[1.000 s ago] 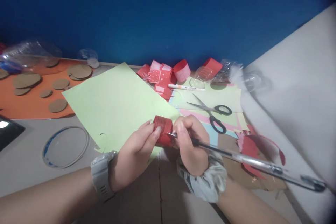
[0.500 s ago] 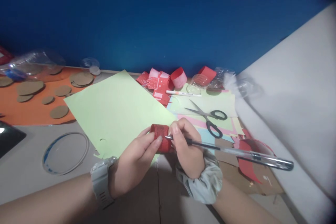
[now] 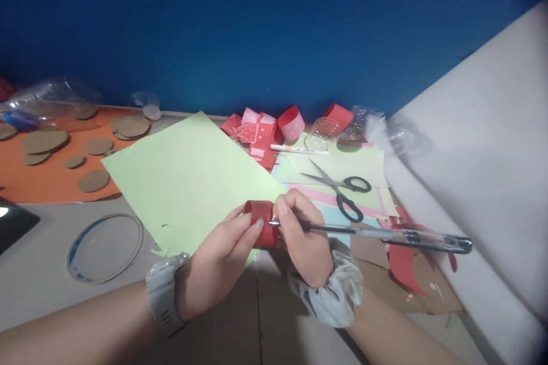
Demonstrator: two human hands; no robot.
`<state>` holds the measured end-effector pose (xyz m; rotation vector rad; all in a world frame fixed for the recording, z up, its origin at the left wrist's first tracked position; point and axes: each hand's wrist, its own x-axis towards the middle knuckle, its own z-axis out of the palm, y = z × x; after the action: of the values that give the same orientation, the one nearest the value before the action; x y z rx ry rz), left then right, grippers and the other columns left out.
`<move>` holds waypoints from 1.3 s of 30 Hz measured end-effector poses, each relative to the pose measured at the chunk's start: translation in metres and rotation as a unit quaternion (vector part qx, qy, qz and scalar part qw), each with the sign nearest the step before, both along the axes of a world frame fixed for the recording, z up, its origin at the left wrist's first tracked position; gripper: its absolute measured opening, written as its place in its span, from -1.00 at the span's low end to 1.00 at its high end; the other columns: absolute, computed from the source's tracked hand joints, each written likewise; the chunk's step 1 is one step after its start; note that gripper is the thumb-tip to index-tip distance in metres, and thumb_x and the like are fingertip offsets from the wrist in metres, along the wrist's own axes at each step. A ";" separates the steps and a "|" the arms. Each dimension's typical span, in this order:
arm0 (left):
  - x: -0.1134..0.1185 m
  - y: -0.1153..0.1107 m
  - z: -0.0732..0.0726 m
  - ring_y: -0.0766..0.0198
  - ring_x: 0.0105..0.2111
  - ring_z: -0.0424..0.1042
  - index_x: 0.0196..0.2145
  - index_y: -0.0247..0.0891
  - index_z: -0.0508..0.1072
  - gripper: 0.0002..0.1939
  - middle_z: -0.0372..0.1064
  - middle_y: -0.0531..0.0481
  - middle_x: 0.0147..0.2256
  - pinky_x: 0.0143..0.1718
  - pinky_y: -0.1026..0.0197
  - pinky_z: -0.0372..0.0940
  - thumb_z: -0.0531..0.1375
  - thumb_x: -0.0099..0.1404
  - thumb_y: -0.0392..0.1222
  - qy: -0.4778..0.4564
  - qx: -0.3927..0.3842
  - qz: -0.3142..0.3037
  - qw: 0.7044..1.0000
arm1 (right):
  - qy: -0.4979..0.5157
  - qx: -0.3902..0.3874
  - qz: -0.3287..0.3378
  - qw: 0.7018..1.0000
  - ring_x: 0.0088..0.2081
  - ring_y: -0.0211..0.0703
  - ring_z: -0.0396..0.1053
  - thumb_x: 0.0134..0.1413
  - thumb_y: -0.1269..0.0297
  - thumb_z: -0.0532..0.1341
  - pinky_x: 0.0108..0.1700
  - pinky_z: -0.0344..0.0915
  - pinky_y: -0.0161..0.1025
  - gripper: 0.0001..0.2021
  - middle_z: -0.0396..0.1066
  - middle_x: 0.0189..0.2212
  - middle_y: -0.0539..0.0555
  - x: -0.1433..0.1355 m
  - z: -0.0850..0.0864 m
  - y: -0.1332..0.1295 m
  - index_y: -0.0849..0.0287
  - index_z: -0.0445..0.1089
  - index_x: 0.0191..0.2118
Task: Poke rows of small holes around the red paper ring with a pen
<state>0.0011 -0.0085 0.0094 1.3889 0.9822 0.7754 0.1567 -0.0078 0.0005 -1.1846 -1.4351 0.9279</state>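
A small red paper ring (image 3: 259, 211), with fine dark lines over its surface, is gripped by my left hand (image 3: 222, 256), thumb on the near side. My right hand (image 3: 305, 236) is closed round a clear-barrelled pen (image 3: 377, 231). The pen's tip is at the right part of the ring, close to my left thumb, and its capped-looking dark end points out to the right. Behind both hands lies a large light green paper sheet (image 3: 188, 177). Open-bladed scissors (image 3: 338, 185) with black handles rest on papers beyond my right hand.
Cardboard discs (image 3: 45, 141) lie on orange paper (image 3: 25, 182) at the left, near a tape ring (image 3: 105, 248). Red paper pieces (image 3: 261, 134), a white marker (image 3: 295, 149) and clear plastic pieces stand along the blue wall (image 3: 265, 34). A white panel (image 3: 492, 102) bounds the right side.
The pen's far end has risen slightly, so the pen lies flatter. Its tip stays at the red ring, and both hands hold nearly the same place.
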 end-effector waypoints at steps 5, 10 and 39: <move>0.001 0.000 -0.001 0.21 0.06 0.41 -0.08 -0.17 0.62 -0.67 0.55 0.01 0.01 0.21 0.29 0.18 0.03 0.52 -0.21 -0.014 0.000 0.011 1.000 | 0.010 -0.002 -0.011 1.000 -0.52 -0.31 0.08 0.41 0.31 0.06 -0.42 0.12 -0.29 -0.69 0.12 -0.54 -0.12 -0.001 0.002 0.000 0.11 0.16 -0.45; 0.000 0.000 -0.002 0.23 -0.04 0.45 -0.11 -0.14 0.62 -0.69 0.57 0.04 -0.04 0.14 0.30 0.23 0.05 0.50 -0.22 -0.015 0.013 0.019 1.000 | -0.011 0.006 0.009 1.000 -0.52 -0.31 0.06 0.37 0.36 0.10 -0.46 0.05 -0.30 -0.70 0.10 -0.56 -0.13 0.001 0.001 0.001 0.12 0.17 -0.46; -0.002 0.000 -0.003 0.24 -0.01 0.40 -0.13 -0.19 0.61 -0.67 0.55 0.01 -0.03 0.21 0.28 0.15 0.02 0.54 -0.21 -0.025 0.005 -0.009 1.000 | 0.039 -0.021 0.012 0.999 -0.56 -0.32 0.06 0.39 0.28 0.10 -0.46 0.10 -0.28 -0.69 0.14 -0.54 -0.11 0.001 0.000 0.000 0.12 0.19 -0.46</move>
<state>-0.0009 -0.0082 0.0068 1.3791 0.9265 0.8002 0.1576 -0.0078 0.0007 -1.1520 -1.3759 1.0151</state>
